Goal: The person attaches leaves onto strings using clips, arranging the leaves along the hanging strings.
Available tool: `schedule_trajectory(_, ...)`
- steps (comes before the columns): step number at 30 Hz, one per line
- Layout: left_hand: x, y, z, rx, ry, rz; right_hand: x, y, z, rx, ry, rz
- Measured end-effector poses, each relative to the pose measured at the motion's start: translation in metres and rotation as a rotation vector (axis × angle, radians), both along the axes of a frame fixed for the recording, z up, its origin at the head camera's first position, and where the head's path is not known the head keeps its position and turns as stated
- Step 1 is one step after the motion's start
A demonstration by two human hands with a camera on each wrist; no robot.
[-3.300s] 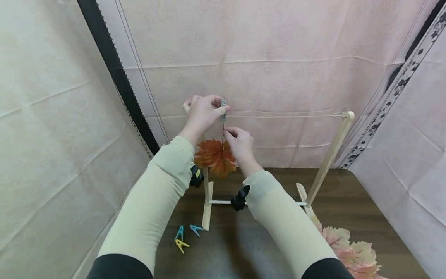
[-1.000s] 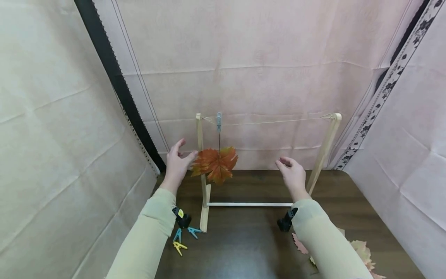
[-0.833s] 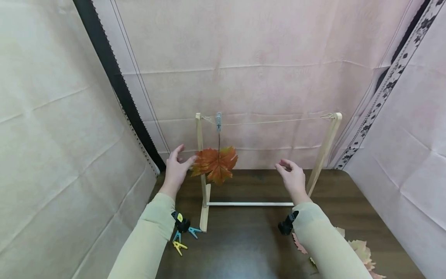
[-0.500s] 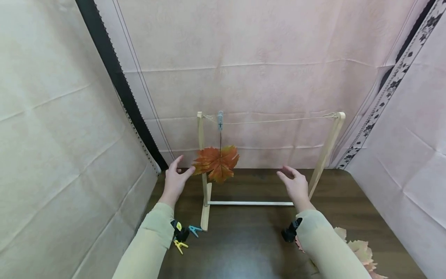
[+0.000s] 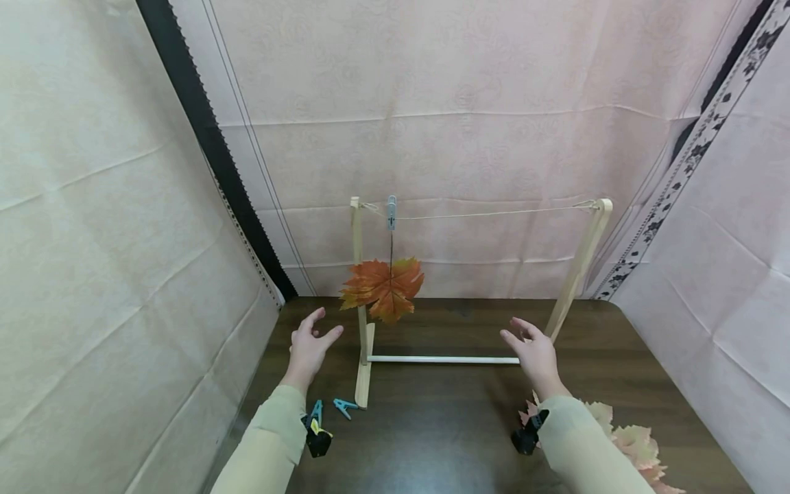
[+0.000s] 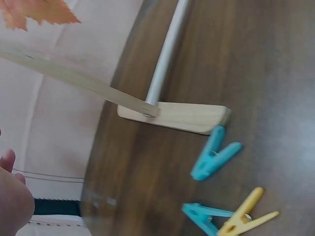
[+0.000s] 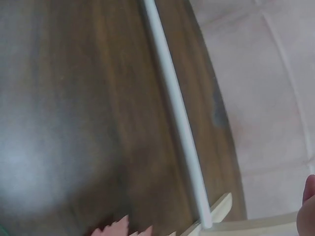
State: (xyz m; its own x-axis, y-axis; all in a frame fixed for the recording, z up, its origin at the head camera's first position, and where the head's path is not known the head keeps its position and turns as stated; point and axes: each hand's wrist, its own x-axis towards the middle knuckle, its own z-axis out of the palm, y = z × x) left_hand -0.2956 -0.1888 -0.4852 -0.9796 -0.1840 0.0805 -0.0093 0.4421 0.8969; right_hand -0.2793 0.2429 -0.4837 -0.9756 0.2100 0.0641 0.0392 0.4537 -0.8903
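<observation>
An orange maple leaf (image 5: 385, 288) hangs by its thin stem from a pale blue clothespin (image 5: 391, 213), which is clipped on the string (image 5: 487, 215) of a small wooden drying rack (image 5: 577, 271). My left hand (image 5: 308, 346) is held left of the rack's left post, below the leaf, thumb and fingers spread with nothing between them. On the other side, my right hand (image 5: 533, 350) is in front of the right post, fingers loosely bent and holding nothing. Below my left hand lie two blue clothespins (image 6: 211, 155) and a yellow clothespin (image 6: 243, 216).
Pale pink and cream leaves (image 5: 636, 442) lie at the right front, partly behind my right sleeve. A white rod (image 5: 444, 359) joins the rack's feet low over the brown table (image 5: 426, 425). Light cloth walls (image 5: 463, 158) stand behind and at both sides.
Earlier my left hand held the clothespin at the string and my right hand the leaf's stem. Both have let go, moved apart and come lower; the leaf now hangs by itself.
</observation>
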Motion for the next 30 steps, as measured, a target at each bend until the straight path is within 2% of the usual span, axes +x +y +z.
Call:
schedule_trajectory(5,0.006,0.000,-0.015,-0.049,-0.012,0.007,0.007,0.006,-0.008,0.013,-0.023,0.041)
schedule_trajectory(11,0.011,-0.002,-0.024,-0.094,-0.013,-0.001,0.013,0.013,-0.012,0.061,-0.041,0.095)
schedule_trajectory(17,0.018,-0.004,-0.036,-0.116,-0.030,-0.053,0.019,0.020,-0.018,0.096,-0.056,0.110)
schedule_trajectory(25,0.028,-0.006,-0.062,-0.182,-0.019,-0.117,0.031,0.030,-0.034,0.102,-0.098,0.088)
schedule_trajectory(30,0.036,-0.007,-0.073,-0.214,-0.061,-0.171,0.037,0.036,-0.042,0.093,-0.118,0.086)
